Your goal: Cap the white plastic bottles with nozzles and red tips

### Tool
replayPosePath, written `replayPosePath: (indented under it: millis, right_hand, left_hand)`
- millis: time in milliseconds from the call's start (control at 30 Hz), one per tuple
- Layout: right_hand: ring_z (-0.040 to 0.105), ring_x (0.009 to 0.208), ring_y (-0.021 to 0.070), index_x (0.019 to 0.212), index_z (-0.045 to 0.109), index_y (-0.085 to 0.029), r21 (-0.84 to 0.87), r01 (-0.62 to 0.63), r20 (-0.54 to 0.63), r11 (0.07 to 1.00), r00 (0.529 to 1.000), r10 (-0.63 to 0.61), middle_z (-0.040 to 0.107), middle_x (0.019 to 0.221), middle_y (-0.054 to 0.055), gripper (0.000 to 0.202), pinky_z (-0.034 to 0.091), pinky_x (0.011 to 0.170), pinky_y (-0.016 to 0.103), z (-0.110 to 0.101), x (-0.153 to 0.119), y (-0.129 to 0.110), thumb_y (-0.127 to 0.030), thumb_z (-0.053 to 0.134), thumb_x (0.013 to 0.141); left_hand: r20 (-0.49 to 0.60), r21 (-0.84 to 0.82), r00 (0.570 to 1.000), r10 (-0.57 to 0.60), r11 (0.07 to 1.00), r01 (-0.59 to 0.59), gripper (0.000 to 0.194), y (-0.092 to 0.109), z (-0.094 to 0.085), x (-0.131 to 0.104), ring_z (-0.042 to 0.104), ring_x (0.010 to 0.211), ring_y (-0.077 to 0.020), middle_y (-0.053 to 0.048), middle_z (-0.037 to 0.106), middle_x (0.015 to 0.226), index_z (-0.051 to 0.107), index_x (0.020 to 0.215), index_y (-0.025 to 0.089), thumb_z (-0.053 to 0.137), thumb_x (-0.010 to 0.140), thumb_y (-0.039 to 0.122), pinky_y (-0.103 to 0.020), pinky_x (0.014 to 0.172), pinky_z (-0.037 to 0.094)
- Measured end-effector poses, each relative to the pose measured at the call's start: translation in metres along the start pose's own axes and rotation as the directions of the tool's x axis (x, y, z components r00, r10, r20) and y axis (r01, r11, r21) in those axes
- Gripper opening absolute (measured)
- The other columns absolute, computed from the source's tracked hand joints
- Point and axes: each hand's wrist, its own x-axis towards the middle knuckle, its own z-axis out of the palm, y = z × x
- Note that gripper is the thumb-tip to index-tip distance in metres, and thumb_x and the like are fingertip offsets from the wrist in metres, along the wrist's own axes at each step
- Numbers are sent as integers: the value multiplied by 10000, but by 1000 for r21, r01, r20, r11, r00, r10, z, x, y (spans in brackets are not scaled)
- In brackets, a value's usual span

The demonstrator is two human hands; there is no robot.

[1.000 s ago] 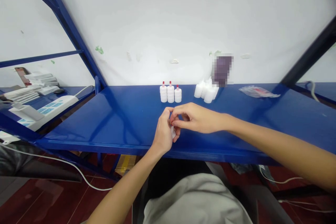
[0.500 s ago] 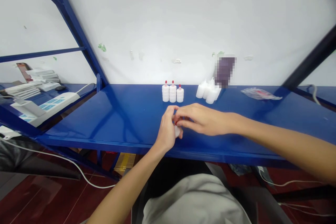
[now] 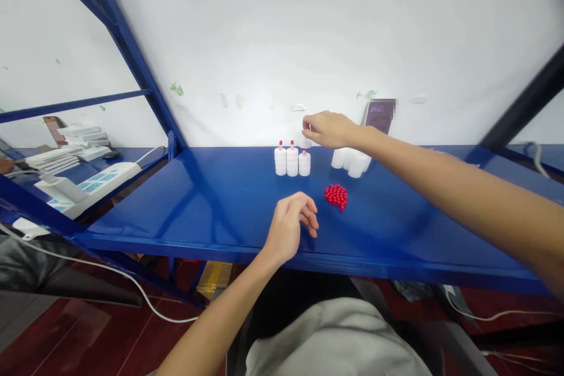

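Head view shows a small white bottle (image 3: 305, 139) pinched between the fingertips of the right hand (image 3: 331, 129), just above the rightmost of the red-tipped bottles (image 3: 292, 164). Nearer, the left hand (image 3: 291, 223) has loosely curled, empty fingers, beside a pile of red caps (image 3: 336, 197) on the shiny blue table (image 3: 224, 200). More white bottles (image 3: 353, 164) stand by the right arm, a white wall (image 3: 273, 41) is behind, and a power strip (image 3: 99, 183) lies far left.
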Motion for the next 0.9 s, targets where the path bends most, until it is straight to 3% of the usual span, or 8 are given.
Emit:
replayPosePath:
  millis: [100,200,300,467,700,900]
  right_hand:
    - [593,791,243,986,646,-179,-13,1,19,1000,1000,-1,694,925,121,262,325,584,321,4,-1,-1,-339,450,923]
    - [600,801,238,1008,653,-175,3,19,28,1000,999,-19,698,934,122,282,338,591,320,8,-2,-1,-347,444,929]
    - [606,819,250,1021,663,-174,5,28,46,1000,999,-28,702,950,132,309,354,604,329,12,-3,-3,-360,432,933]
    - [612,819,263,1076,661,-180,8,-5,55,1000,998,4,705,929,132,384,365,613,338,7,-10,-3,-451,427,938]
    - [624,765,232,977,715,-161,-3,-74,31,997,997,74,711,828,98,365,420,646,337,-22,-53,44,-401,449,908]
    - [649,776,254,942,728,-159,-104,-224,71,969,970,232,731,848,106,364,444,661,351,-20,-99,74,-410,472,881]
  left_hand:
    - [-5,-15,1000,-29,999,29,311,1,0,0,611,454,-166,-27,602,617,596,745,142,412,885,351,-274,503,435]
    - [-20,49,1000,10,999,-9,331,2,0,-1,634,557,-167,-36,609,659,623,691,139,427,885,324,-288,609,455]
    - [-40,185,996,74,980,-66,416,2,0,-1,568,651,-158,-30,570,603,583,537,159,456,897,325,-286,705,417]
    - [-12,269,997,71,961,-65,436,1,-2,-2,471,599,-135,3,482,516,493,439,176,494,866,263,-286,676,353]
    - [56,250,998,16,968,-30,448,-1,-3,1,386,530,-110,24,413,492,553,502,154,475,903,337,-281,571,286]
    - [77,239,997,19,970,-37,401,1,-2,1,412,566,-109,22,434,537,563,559,147,464,907,320,-272,587,302]
